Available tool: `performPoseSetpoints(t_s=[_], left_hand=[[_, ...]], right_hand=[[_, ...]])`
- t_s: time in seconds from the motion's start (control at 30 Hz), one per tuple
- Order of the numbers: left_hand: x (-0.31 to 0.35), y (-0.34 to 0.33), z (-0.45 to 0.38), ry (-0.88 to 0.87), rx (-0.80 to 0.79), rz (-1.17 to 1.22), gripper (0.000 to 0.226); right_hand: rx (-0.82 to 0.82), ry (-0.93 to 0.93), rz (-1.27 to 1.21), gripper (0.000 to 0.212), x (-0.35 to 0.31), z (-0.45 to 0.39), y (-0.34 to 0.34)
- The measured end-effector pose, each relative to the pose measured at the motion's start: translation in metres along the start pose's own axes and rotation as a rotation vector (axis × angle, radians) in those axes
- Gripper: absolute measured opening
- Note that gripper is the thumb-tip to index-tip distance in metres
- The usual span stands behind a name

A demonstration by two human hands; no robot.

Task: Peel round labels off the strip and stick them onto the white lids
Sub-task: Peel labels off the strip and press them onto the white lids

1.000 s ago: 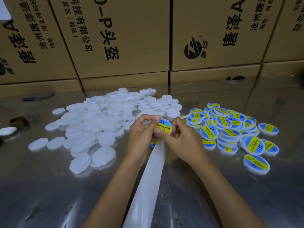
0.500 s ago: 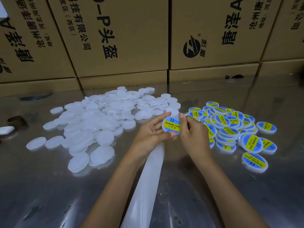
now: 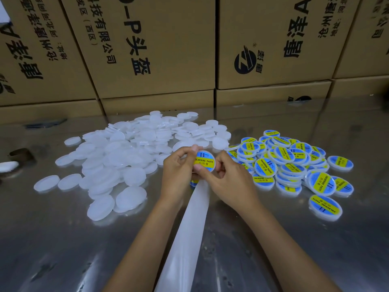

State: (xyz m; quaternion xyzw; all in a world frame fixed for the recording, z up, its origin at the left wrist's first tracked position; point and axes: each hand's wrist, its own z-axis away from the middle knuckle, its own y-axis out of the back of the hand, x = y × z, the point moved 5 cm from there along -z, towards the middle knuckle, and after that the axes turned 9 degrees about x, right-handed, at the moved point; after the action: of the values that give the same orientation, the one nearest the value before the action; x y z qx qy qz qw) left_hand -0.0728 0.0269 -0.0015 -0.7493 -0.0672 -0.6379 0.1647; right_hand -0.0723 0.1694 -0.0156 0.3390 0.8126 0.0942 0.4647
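A white lid carrying a blue and yellow round label (image 3: 205, 161) is held up between both hands above the table. My left hand (image 3: 179, 171) grips its left edge with curled fingers. My right hand (image 3: 227, 178) pinches it from the right, thumb pressing low on the label. A white backing strip (image 3: 189, 234) runs from under my hands toward me; a bit of another label (image 3: 194, 183) shows at its far end. Plain white lids (image 3: 126, 157) lie heaped on the left. Labelled lids (image 3: 292, 165) are piled on the right.
The shiny metal table (image 3: 63, 245) reflects light. Brown cardboard boxes (image 3: 157, 49) form a wall along the far edge. A small brown roll (image 3: 20, 154) and a white piece (image 3: 8, 166) lie at the far left.
The labelled lid was turned to face the camera and my fingers shifted around its rim; my right thumb now presses on the label. The camera view drifted slightly.
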Motion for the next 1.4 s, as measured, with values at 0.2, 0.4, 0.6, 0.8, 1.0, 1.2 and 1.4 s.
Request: performPoseSetpoints(t_s=[0.2, 0.4, 0.6, 0.8, 1.0, 1.2, 1.4], left_hand=[[0.000, -0.012, 0.006, 0.011, -0.192, 0.071, 0.028], [0.001, -0.016, 0.008, -0.001, -0.261, 0.040, 0.043], [0.001, -0.017, 0.008, -0.004, -0.254, 0.019, 0.047], [0.001, -0.016, 0.007, -0.017, -0.254, 0.025, 0.045], [0.001, -0.010, 0.003, -0.060, -0.185, 0.016, 0.028], [0.004, 0.003, -0.002, -0.060, -0.023, 0.005, 0.012], [0.005, 0.005, -0.006, 0.025, -0.005, 0.068, 0.027]], right_hand=[[0.033, -0.089, 0.001, 0.063, 0.012, -0.005, 0.002], [0.042, -0.072, -0.082, 0.051, 0.014, -0.006, 0.001], [0.033, -0.061, -0.083, 0.050, 0.014, -0.005, -0.001], [0.032, -0.066, -0.107, 0.048, 0.015, -0.006, -0.002], [-0.011, -0.072, -0.188, 0.047, 0.010, -0.007, -0.001], [-0.116, -0.103, -0.413, 0.059, -0.005, -0.006, -0.001], [0.019, -0.331, -0.373, 0.056, 0.016, -0.011, 0.004]])
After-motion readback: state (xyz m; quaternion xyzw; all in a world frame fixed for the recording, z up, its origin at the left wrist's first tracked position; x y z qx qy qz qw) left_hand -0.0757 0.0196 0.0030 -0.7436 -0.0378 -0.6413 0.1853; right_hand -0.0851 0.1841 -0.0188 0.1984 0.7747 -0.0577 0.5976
